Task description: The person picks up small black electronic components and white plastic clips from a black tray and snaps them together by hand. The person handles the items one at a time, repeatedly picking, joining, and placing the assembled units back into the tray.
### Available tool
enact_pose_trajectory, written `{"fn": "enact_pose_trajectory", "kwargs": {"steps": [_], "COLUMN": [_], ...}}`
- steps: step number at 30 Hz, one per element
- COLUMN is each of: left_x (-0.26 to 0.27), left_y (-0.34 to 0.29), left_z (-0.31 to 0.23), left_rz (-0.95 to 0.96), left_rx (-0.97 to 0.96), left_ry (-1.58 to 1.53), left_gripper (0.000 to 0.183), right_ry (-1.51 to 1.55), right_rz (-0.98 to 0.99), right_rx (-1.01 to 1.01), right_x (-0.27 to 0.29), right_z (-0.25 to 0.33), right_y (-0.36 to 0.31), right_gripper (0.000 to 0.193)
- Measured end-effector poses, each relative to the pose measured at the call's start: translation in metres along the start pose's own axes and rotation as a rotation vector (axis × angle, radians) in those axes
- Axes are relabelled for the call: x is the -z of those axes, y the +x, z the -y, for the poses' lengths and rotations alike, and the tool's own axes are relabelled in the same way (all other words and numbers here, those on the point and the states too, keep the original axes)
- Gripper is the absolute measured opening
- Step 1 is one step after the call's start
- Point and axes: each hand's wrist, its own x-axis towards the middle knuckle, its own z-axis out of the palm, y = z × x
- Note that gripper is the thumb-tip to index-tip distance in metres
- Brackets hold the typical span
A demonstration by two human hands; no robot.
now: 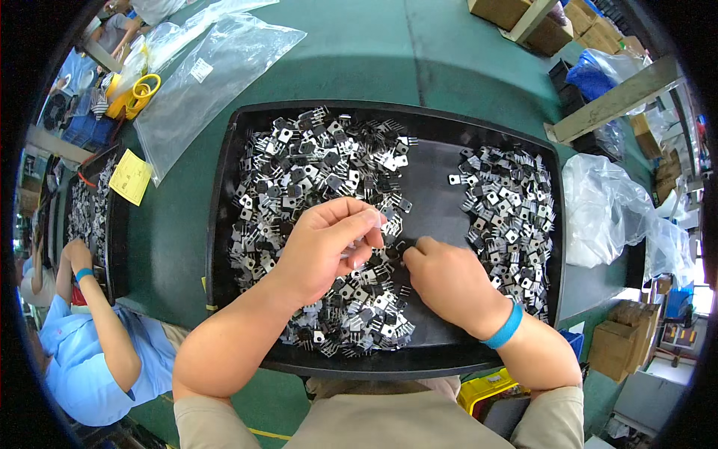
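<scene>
A wide black tray (437,179) lies before me, holding loose three-legged transistors with black bodies and silver tabs. The larger heap of transistors (299,168) fills its left side; a smaller heap (508,206) lies along the right. Over the left heap, my left hand (325,247) is closed in a pinch, thumb against forefinger; what it holds, if anything, is too small to make out. My right hand (452,284), with a blue wristband (506,326), is curled low at the left heap's right edge, by a few dark transistors. Its fingertips are mostly hidden.
Clear plastic bags lie on the green table (359,45) beyond the tray, with a yellow paper tag (129,177) at left. A crumpled bag (598,209) sits right of the tray. At far left, a co-worker in blue (112,359) reaches into another tray (114,224).
</scene>
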Motion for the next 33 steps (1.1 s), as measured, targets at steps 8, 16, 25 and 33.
{"fn": "enact_pose_trajectory", "kwargs": {"steps": [8, 16, 25, 33], "left_x": [-0.005, -0.010, -0.012, -0.012], "left_y": [-0.003, -0.004, -0.004, -0.005], "left_z": [0.002, 0.004, 0.007, 0.010], "left_rz": [0.065, 0.137, 0.168, 0.180], "left_rx": [0.072, 0.127, 0.143, 0.103], "left_ry": [0.000, 0.154, 0.220, 0.282], "left_gripper": [0.016, 0.015, 0.015, 0.013], "right_ry": [0.689, 1.002, 0.985, 0.989], "right_rz": [-0.245, -0.384, -0.433, -0.370], "right_rx": [0.158, -0.032, -0.041, -0.053], "right_x": [0.024, 0.009, 0.006, 0.009], "right_z": [0.000, 0.002, 0.004, 0.004], "right_y": [-0.008, -0.021, -0.020, -0.020], "right_gripper": [0.015, 0.015, 0.013, 0.012]}}
